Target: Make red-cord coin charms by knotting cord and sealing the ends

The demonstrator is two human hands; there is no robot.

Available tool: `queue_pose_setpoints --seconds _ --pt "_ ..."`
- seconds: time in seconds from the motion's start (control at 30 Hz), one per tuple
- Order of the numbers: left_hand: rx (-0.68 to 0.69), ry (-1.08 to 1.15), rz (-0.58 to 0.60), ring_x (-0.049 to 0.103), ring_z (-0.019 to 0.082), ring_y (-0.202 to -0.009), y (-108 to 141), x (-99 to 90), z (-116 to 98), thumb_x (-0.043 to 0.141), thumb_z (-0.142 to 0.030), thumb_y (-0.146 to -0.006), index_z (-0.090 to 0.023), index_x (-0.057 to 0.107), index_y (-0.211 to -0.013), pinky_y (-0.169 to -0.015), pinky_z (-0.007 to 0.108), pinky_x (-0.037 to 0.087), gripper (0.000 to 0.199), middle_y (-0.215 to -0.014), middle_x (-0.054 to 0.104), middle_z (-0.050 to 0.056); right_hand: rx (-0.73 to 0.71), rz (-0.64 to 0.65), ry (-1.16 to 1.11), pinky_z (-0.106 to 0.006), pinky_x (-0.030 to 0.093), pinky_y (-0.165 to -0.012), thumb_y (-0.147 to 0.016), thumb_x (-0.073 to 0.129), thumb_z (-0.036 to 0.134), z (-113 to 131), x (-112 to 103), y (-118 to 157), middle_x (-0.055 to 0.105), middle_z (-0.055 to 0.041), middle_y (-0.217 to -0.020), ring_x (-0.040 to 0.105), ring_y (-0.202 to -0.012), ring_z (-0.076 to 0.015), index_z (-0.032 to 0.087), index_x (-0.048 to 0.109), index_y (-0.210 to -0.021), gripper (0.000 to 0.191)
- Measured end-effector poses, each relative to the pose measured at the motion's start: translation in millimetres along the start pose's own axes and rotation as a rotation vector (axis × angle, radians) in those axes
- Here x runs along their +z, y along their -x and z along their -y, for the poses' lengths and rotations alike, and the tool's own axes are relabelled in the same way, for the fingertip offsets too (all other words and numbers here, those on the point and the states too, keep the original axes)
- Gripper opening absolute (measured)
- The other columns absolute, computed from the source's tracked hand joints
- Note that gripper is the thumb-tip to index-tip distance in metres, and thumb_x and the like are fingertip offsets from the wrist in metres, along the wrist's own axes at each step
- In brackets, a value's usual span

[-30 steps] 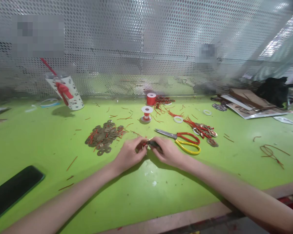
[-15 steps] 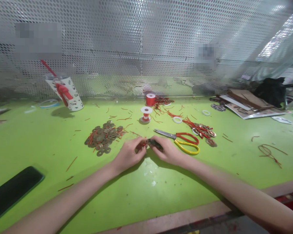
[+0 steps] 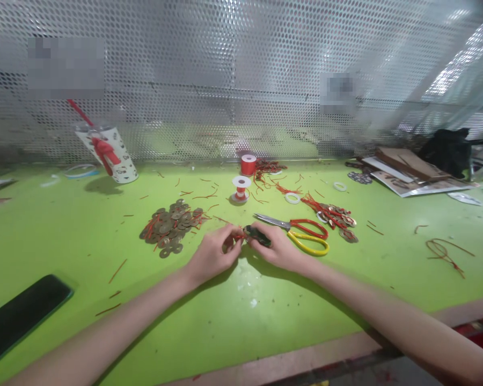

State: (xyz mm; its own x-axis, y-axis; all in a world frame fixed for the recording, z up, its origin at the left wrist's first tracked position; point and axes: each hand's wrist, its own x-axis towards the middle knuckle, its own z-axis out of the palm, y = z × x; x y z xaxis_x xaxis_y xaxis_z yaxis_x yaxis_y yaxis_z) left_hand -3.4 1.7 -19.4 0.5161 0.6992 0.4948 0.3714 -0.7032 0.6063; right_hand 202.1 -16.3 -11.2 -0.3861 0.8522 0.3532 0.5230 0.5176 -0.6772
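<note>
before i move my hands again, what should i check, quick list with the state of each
1. Left hand pinching the red cord at its fingertips: ok
2. Right hand gripping the dark object: ok
3. Dark object's tip touching the red cord: cannot tell, too small and close together
4. Scissors lying on the green table, in neither hand: ok
5. Front spool standing upright, beyond the hands: ok
6. Table free of loose thread scraps: not ok, they are scattered on both sides and towards the back
</note>
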Motion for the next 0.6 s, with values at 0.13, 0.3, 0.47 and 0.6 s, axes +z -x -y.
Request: queue_pose_setpoints --seconds 0.13,0.3,0.47,0.6 --pt "-0.005 0.004 -0.008 0.061 0.012 -0.061 -0.2 -0.4 -0.5 0.058 -0.015 -0.091 -0.017 0.062 -0.097 -0.06 0.024 0.048 0.008 -0.076 0.068 0.0 0.01 -0.004 -0.007 -0.026 0.035 -0.06 -0.089 0.055 0.02 -0.4 0.0 -0.7 0.058 0.0004 -0.072 0.047 -0.063 -0.0148 0.021 0.049 -0.081 0.01" --pt "-0.004 0.011 -0.024 0.061 0.012 -0.06 -1.7 -0.9 -1.9 0.058 -0.016 -0.09 -0.018 0.062 -0.096 -0.058 0.023 0.048 0.008 -0.075 0.069 0.0 0.029 -0.005 -0.022 -0.026 0.036 -0.062 -0.091 0.055 0.021 1.3 -0.7 -0.9 0.058 0.0003 -0.074 0.048 -0.065 -0.0151 0.021 0.05 -0.082 0.01" --pt "0.017 0.007 -0.037 0.063 0.012 -0.061 -1.6 -1.9 -3.5 0.058 -0.013 -0.089 -0.018 0.062 -0.094 -0.061 0.023 0.051 0.008 -0.075 0.069 0.0 0.046 0.015 -0.053 -0.026 0.035 -0.061 -0.092 0.055 0.022 5.2 -2.6 -2.3 0.055 0.0017 -0.072 0.046 -0.065 -0.0143 0.021 0.049 -0.078 0.015" --pt "0.026 0.038 -0.032 0.066 0.012 -0.062 -1.4 -2.7 -4.4 0.058 -0.012 -0.088 -0.018 0.063 -0.094 -0.061 0.023 0.053 0.01 -0.077 0.071 0.0 0.051 0.028 -0.075 -0.026 0.034 -0.061 -0.091 0.055 0.023 7.1 -2.9 -2.7 0.054 0.0019 -0.071 0.046 -0.064 -0.0141 0.021 0.049 -0.077 0.016"
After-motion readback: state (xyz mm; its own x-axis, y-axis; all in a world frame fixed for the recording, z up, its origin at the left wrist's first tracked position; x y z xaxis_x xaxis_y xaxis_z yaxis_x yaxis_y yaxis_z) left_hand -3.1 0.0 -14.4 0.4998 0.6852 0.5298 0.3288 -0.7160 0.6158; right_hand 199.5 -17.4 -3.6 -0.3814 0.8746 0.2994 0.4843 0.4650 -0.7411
